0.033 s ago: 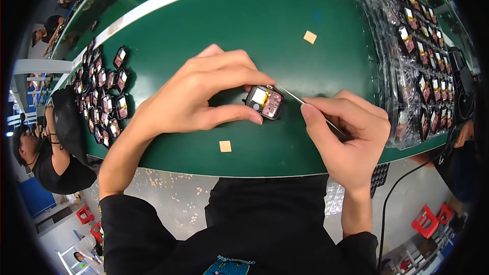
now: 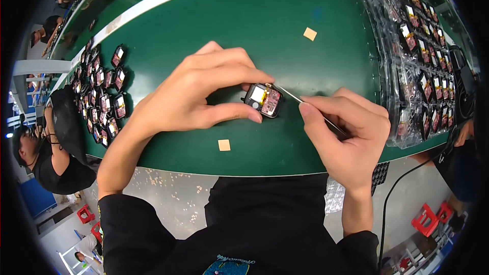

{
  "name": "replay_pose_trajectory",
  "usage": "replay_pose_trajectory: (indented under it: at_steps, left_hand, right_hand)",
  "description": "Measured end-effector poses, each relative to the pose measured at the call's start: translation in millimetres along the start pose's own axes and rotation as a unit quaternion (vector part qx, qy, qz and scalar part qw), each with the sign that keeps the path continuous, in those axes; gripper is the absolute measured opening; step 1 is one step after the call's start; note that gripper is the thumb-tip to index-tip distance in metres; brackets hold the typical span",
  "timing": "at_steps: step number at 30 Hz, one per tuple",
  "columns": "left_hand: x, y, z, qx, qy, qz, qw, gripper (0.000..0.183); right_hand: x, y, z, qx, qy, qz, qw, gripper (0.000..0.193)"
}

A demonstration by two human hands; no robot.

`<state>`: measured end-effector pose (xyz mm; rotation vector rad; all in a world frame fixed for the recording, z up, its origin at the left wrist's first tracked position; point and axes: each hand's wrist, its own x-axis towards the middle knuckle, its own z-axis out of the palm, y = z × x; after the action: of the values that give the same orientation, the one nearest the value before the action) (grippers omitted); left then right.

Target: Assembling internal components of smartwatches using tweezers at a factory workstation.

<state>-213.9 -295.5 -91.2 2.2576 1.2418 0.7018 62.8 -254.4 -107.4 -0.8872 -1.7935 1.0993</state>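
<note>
A small black device casing (image 2: 251, 108) lies open-faced on the green table, showing a white block, yellow tape and a reddish circuit board (image 2: 272, 103). My left hand (image 2: 204, 89) grips it, forefinger at its upper edge and thumb at its lower left. In my right hand (image 2: 351, 132) is a slim, pointed metal tool that looks like tweezers (image 2: 291, 94), pinched between thumb and fingers. Its tip is at the casing's upper right corner; whether it touches cannot be told. My palm hides the tool's rear part.
Many similar open devices (image 2: 104, 103) cluster at the table's left. Stacked clear plastic trays (image 2: 383, 71) holding more stand on the right. Small tan squares lie on the table, one nearer (image 2: 224, 145) and one farther (image 2: 309, 34). A person (image 2: 56, 158) sits at left.
The tool's tip has moved slightly left, closer to the casing's upper right corner. The whole view has shifted a little; my left hand keeps its hold.
</note>
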Motion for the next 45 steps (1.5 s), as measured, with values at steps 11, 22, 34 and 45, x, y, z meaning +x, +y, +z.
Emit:
replay_pose_trajectory:
  at_steps: [11, 22, 34, 45]
  left_hand:
    - [4, -8, -2, -0.009, -0.003, 0.012, 1.000, 0.064]
    - [4, -6, -1, -0.018, 0.003, -0.014, 1.000, 0.059]
    - [6, -14, -9, -0.055, -0.030, -0.021, 0.998, 0.059]
    - [6, -16, -13, -0.065, -0.054, -0.024, 0.996, 0.059]
  right_hand:
    - [6, -2, 4, -0.074, -0.049, -0.014, 0.996, 0.012]
    - [1, 0, 2, -0.115, -0.036, -0.079, 0.990, 0.021]
    - [5, 1, 4, -0.094, -0.048, -0.057, 0.993, 0.016]
    - [5, -1, 2, -0.088, -0.078, -0.023, 0.993, 0.014]
